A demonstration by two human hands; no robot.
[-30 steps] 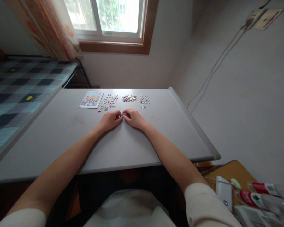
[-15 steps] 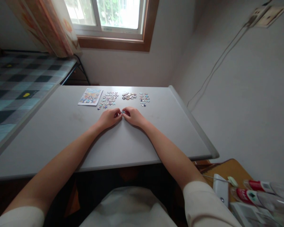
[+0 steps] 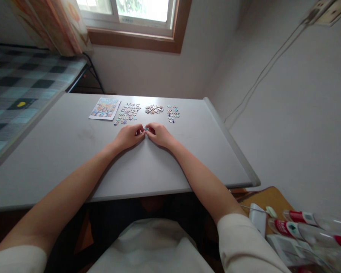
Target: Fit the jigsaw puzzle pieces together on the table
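Fingers of the left hand [image 3: 127, 136] and right hand [image 3: 162, 136] pinch a tiny bluish jigsaw piece [image 3: 146, 129] between them, neither hand clearly nearer, its long axis too small to tell. It sits on the near side of the heaped, multicoloured jigsaw pile [image 3: 154, 109].

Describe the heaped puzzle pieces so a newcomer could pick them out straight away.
Find the pale table below the window, then look towards its far edge. The heap lies between a left group and a right group of spread-out pieces. Its pieces are piled closely together, while those two groups are loosely laid out.
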